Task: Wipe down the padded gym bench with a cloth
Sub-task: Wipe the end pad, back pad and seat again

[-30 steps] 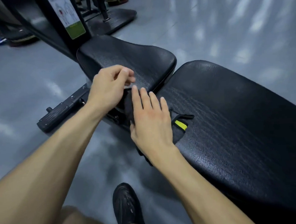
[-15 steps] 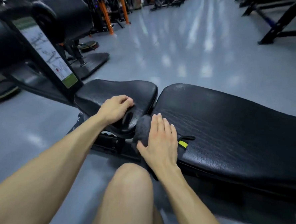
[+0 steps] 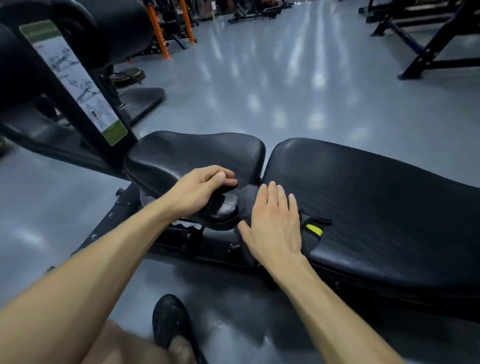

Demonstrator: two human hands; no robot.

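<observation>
Shoe [image 3: 171,321] and bare knee [image 3: 126,357] lowest in view, on the grey floor [image 3: 256,96] close beside the bench frame.

Right hand [image 3: 272,225]: fingers [image 3: 279,199] straight and together, palm flat on a dark grey cloth [image 3: 245,202]. Cloth sits at the near edge of the long back pad [image 3: 389,215], bunched up into the gap between that pad and the seat pad [image 3: 192,156]. A yellow tag and black loop [image 3: 314,229] stick out from under the hand's right side.

Left hand [image 3: 202,189]: fingers curled over the near corner of the seat pad, gripping its edge; no cloth under it.

Risks, judged from this layout:
- Cloth is held by flat pressure only, not gripped. Part of it hangs over the pad edge; a fast stroke toward the person could drag it off onto the floor.
- Bunched fabric in the gap could snag on the hinge hardware below, which is mostly hidden here.
- Loop could catch a finger or the pad seam on a sideways pass.
- Most of the surface of the back pad looks untouched by the cloth's present position; short strokes from here would miss the far side.
- Weight on the left hand could tip the seat pad if its adjuster is loose; cannot tell.

Beyond: instruction placard [image 3: 72,76] on the upright, orange rack posts [image 3: 156,26], other machines far back.
</observation>
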